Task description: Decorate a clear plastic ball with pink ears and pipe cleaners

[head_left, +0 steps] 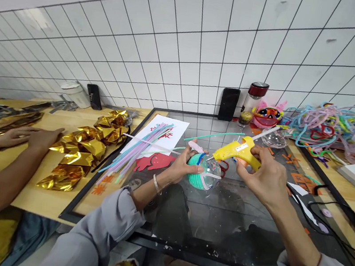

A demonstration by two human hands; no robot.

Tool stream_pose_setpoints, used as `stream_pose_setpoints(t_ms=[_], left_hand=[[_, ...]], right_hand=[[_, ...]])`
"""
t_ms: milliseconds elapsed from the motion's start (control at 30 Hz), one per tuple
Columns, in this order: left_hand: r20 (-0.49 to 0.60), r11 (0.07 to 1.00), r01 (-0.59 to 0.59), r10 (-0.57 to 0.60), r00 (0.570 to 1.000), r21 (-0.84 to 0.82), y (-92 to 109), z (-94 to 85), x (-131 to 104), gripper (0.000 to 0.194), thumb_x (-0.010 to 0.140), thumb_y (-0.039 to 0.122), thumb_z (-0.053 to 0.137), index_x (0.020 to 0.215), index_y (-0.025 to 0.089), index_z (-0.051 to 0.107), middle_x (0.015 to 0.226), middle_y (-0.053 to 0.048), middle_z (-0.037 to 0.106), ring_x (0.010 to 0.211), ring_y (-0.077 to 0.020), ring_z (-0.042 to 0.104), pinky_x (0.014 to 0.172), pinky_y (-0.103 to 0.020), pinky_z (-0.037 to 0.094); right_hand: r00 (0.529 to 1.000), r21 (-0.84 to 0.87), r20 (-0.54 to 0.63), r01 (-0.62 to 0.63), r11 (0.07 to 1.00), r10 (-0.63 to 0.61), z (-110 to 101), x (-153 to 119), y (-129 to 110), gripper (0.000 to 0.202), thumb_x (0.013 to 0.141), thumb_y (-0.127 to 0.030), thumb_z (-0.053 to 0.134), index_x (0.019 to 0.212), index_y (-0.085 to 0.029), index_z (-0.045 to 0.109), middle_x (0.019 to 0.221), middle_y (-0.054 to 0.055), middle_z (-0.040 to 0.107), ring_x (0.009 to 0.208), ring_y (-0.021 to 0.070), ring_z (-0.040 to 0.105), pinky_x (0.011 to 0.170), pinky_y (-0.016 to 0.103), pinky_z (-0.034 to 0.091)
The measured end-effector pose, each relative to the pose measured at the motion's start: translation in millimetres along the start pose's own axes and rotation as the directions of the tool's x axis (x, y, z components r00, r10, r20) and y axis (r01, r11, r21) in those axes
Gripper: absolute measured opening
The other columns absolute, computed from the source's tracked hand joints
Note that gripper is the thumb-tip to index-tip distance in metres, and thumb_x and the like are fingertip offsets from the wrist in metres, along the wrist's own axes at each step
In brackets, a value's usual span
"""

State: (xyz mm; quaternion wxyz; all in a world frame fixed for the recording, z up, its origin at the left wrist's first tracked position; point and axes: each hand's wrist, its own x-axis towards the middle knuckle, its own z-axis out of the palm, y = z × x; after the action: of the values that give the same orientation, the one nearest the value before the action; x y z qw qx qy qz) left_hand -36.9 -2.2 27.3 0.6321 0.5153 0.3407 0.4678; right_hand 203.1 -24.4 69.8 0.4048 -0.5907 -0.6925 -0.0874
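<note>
My left hand is wrapped round a clear plastic ball whose left side is covered with turquoise pipe cleaner coils. A blue strand and a pale strip also lie on the ball. In my right hand is a yellow glue gun, held by its handle, with a white glue stick out of its back. The nozzle points left and down at the top of the ball, touching it or very close. Red-handled scissors are partly hidden behind the ball.
Pastel pipe cleaners lie on white paper, beside red cutouts. Gold foil and a person's arms are left. Behind stand a phone and bottle; tangled pipe cleaners and a black cable are right.
</note>
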Motion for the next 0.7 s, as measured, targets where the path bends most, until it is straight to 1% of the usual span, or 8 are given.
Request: stream_pose_setpoints(t_ms=[167, 300, 433, 567, 700], left_hand=[[-0.005, 1.0, -0.002, 0.003, 1.0, 0.006, -0.5, -0.3, 0.0, 0.121, 0.057, 0.037, 0.089, 0.157, 0.028, 0.021, 0.141, -0.013, 0.056, 0.136, -0.0344, 0.047, 0.108, -0.048, 0.044], [-0.002, 1.0, -0.009, 0.009, 1.0, 0.028, -0.2, -0.4, -0.1, 0.122, 0.057, 0.038, 0.089, 0.157, 0.028, 0.02, 0.142, -0.012, 0.055, 0.139, -0.0348, 0.045, 0.111, -0.048, 0.042], [-0.019, 0.999, -0.01, 0.011, 1.0, 0.052, 0.3, -0.3, -0.3, 0.122, 0.056, 0.037, 0.089, 0.157, 0.027, 0.02, 0.143, -0.012, 0.053, 0.141, -0.0348, 0.042, 0.111, -0.048, 0.043], [-0.026, 0.998, 0.003, -0.001, 1.0, 0.063, -2.5, -1.9, 0.7, 0.123, 0.056, 0.038, 0.089, 0.157, 0.026, 0.02, 0.145, -0.013, 0.052, 0.139, -0.0346, 0.043, 0.109, -0.046, 0.045], [-0.012, 0.999, -0.004, 0.004, 1.0, 0.049, -6.2, -3.6, 2.4, 0.125, 0.055, 0.038, 0.089, 0.157, 0.026, 0.018, 0.143, -0.013, 0.053, 0.133, -0.0343, 0.049, 0.104, -0.045, 0.049]], right_hand=[[0.999, -0.074, 0.029, 0.04, 0.996, -0.038, 7.8, 3.4, -8.5, 0.039, 0.079, -0.049, 0.056, 0.103, -0.018, 0.062, 0.081, 0.009, 0.073, 0.063, 0.0243, 0.065, 0.054, 0.031, 0.04], [1.0, -0.097, -0.006, 0.026, 0.995, -0.027, 14.8, -2.6, -11.0, 0.039, 0.081, -0.049, 0.056, 0.104, -0.018, 0.062, 0.086, 0.01, 0.073, 0.07, 0.0251, 0.066, 0.055, 0.031, 0.04], [1.0, -0.1, -0.016, 0.014, 0.995, -0.015, 16.3, -6.3, -12.4, 0.04, 0.082, -0.048, 0.056, 0.107, -0.017, 0.061, 0.09, 0.011, 0.073, 0.073, 0.0258, 0.065, 0.056, 0.032, 0.04], [0.999, -0.104, -0.017, 0.036, 0.994, -0.038, 15.3, -7.0, -14.4, 0.038, 0.083, -0.045, 0.055, 0.107, -0.016, 0.06, 0.096, 0.013, 0.072, 0.076, 0.0263, 0.065, 0.055, 0.032, 0.039], [0.999, -0.081, -0.005, 0.045, 0.996, -0.045, 14.2, -7.5, -14.9, 0.036, 0.084, -0.045, 0.054, 0.105, -0.016, 0.06, 0.097, 0.013, 0.072, 0.079, 0.0267, 0.066, 0.055, 0.031, 0.039]])
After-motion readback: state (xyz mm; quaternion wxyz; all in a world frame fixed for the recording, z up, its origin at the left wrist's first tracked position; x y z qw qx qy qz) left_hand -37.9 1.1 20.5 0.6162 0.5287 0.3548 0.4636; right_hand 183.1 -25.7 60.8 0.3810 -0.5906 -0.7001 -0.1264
